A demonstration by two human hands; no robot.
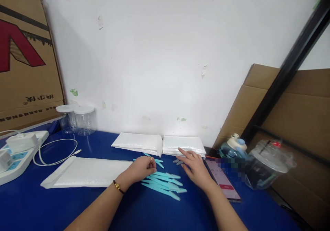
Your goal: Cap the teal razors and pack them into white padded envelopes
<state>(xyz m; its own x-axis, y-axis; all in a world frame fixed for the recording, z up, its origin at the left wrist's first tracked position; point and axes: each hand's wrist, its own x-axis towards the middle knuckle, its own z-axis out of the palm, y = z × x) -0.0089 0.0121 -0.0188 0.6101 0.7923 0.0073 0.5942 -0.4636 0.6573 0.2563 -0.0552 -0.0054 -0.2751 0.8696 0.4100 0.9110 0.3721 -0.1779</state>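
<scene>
Several slim turquoise sticks with translucent tips, which look like eyebrow razors (165,185), lie fanned in a loose row on the blue tabletop. Over their far left end is my left hand (143,169), its fingers curled together; whatever they pinch is hidden. A few more turquoise razors (159,163) lie crossed just beyond that hand. My right hand (194,167) is held with fingers apart beside some small grey pieces (177,161), and nothing shows in its grasp. Whether its fingertips touch those pieces, I cannot tell.
White padded envelopes (139,143) lie stacked by the wall, and another padded envelope (90,172) lies flat at left. A phone (224,184), a lidded clear cup (266,162), clear jars (85,122), a white cable (58,140) and a power strip (24,158) stand around.
</scene>
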